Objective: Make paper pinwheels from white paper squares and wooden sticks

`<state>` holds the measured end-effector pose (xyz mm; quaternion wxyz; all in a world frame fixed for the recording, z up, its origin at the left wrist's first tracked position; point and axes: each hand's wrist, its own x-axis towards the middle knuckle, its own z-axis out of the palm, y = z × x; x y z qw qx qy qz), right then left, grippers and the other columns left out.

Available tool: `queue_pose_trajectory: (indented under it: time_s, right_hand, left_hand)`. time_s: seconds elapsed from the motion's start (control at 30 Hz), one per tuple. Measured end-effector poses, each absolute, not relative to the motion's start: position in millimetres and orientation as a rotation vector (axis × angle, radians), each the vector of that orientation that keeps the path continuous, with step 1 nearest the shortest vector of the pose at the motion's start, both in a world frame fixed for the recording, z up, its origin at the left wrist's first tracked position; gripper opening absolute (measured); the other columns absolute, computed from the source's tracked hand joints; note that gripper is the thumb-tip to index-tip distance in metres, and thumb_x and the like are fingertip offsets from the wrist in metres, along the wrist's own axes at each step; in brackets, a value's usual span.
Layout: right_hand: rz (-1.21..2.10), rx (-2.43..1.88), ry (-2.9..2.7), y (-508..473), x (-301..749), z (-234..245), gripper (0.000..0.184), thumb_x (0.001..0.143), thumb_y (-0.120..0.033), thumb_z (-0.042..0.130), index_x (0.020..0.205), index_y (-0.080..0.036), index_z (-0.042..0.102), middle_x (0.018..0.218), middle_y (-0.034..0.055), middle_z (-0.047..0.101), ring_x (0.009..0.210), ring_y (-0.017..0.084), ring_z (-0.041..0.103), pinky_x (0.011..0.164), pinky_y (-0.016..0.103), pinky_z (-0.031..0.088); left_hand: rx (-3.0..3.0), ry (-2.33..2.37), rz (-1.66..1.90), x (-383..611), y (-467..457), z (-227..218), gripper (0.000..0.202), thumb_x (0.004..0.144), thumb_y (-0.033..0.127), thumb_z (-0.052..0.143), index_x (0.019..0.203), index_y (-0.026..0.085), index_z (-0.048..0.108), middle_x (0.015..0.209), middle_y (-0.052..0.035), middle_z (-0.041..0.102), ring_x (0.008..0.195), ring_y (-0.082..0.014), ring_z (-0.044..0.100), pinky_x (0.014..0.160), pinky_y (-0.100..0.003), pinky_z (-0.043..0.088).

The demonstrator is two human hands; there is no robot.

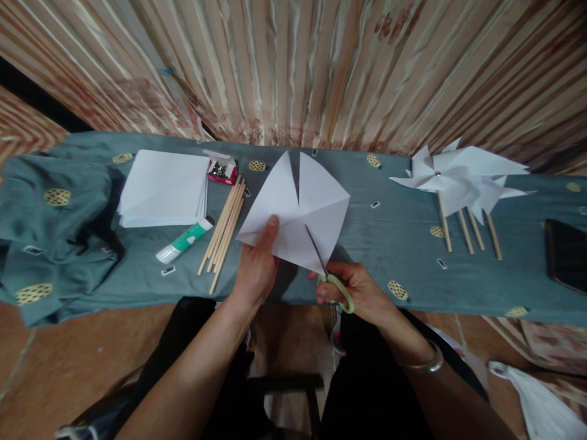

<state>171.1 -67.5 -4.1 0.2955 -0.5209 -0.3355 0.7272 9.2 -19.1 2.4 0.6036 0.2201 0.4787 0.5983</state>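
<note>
A square sheet of white paper (318,214) is pinched in my left hand (259,263), thumb on top near its lower left edge. One slit runs in from the top corner, and fold lines cross the sheet. My right hand (355,287) grips scissors (339,292) with pale green handles. One scissor blade lies over the paper near the lower right corner, pointing towards the middle; the other blade is hidden beneath the sheet. The fingers of my left hand under the paper are out of sight.
Left on the cloth-covered table (367,244) lie a stack of white paper (162,186), a glue stick (184,240), several wooden sticks (224,229) and a small red box (222,169) of metal pins or tacks. At right lie several paper pinwheels (463,174) and a dark phone (566,253).
</note>
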Motion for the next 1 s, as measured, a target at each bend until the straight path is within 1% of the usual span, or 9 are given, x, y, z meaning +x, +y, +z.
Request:
queue_pose_trajectory:
  time_s: [0.27, 0.43, 0.57, 0.73, 0.87, 1.0]
  right_hand:
    - [1.933, -1.373, -0.946, -67.6, 171.5, -4.8, 0.052, 0.051, -0.051, 0.09, 0.085, -0.016, 0.072, 0.06, -0.0041, 0.063, 0.055, 0.009, 0.059, 0.057, 0.023, 0.052]
    - [1.93, -1.337, -0.948, -67.5, 170.6, -3.4, 0.052, 0.051, -0.051, 0.09, 0.085, -0.016, 0.071, 0.06, -0.0042, 0.062, 0.054, 0.009, 0.058, 0.057, 0.024, 0.053]
    - [1.909, -1.334, -0.976, -67.6, 170.1, -3.6, 0.053, 0.052, -0.055, 0.088, 0.084, -0.016, 0.071, 0.061, -0.0037, 0.062, 0.054, 0.01, 0.057, 0.056, 0.025, 0.052]
    - [1.888, -1.316, -1.068, -67.7, 171.8, -5.3, 0.052, 0.059, -0.06, 0.083, 0.086, -0.017, 0.069, 0.063, -0.0019, 0.063, 0.058, 0.012, 0.059, 0.06, 0.028, 0.054]
    - [1.881, -1.325, -1.102, -67.5, 172.4, -5.9, 0.053, 0.06, -0.061, 0.082, 0.087, -0.017, 0.069, 0.062, -0.0017, 0.063, 0.06, 0.013, 0.06, 0.062, 0.029, 0.054]
    - [1.901, -1.328, -1.067, -67.1, 170.4, -4.6, 0.059, 0.058, -0.063, 0.082, 0.088, -0.015, 0.069, 0.06, -0.002, 0.062, 0.053, 0.011, 0.057, 0.057, 0.028, 0.053]
  left_hand:
    - [0.477, 1.084, 1.388, 10.5, -18.1, 5.4, 0.049, 0.081, 0.031, 0.074, 0.126, 0.023, 0.059, 0.125, -0.0091, 0.069, 0.117, -0.0251, 0.065, 0.1, -0.037, 0.053]
    - [0.456, 1.074, 1.399, 11.3, -17.8, 7.7, 0.044, 0.082, 0.028, 0.072, 0.124, 0.023, 0.06, 0.127, -0.0088, 0.068, 0.116, -0.024, 0.065, 0.1, -0.036, 0.053]
    - [0.478, 1.064, 1.407, 11.5, -18.5, 8.1, 0.046, 0.08, 0.03, 0.074, 0.124, 0.023, 0.061, 0.127, -0.0086, 0.068, 0.117, -0.0249, 0.064, 0.101, -0.037, 0.052]
    - [0.469, 1.074, 1.403, 11.1, -18.4, 7.6, 0.046, 0.081, 0.029, 0.074, 0.124, 0.022, 0.06, 0.128, -0.0094, 0.067, 0.117, -0.0248, 0.065, 0.102, -0.037, 0.052]
    - [0.467, 1.088, 1.392, 10.9, -18.0, 7.9, 0.044, 0.081, 0.03, 0.074, 0.122, 0.023, 0.061, 0.126, -0.0088, 0.069, 0.116, -0.0249, 0.065, 0.101, -0.037, 0.052]
    - [0.474, 1.073, 1.398, 10.8, -17.8, 8.1, 0.045, 0.08, 0.031, 0.075, 0.122, 0.023, 0.061, 0.127, -0.009, 0.068, 0.116, -0.0247, 0.065, 0.1, -0.036, 0.053]
